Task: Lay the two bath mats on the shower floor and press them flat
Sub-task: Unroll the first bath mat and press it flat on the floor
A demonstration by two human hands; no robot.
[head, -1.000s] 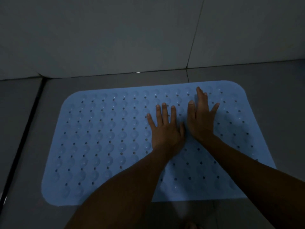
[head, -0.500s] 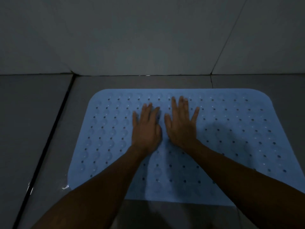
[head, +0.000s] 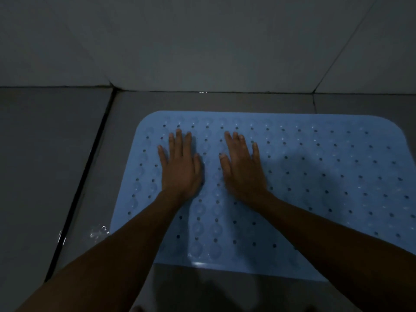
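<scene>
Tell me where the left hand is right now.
In the head view, the left hand lies flat on the blue bath mat, near its left edge, beside the right hand.

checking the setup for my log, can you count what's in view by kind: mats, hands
blue bath mat: 1, lying on the grey tiled floor
hands: 2, left hand and right hand, both flat on the mat with straight fingers
total: 3
A second mat is not in view.
</scene>
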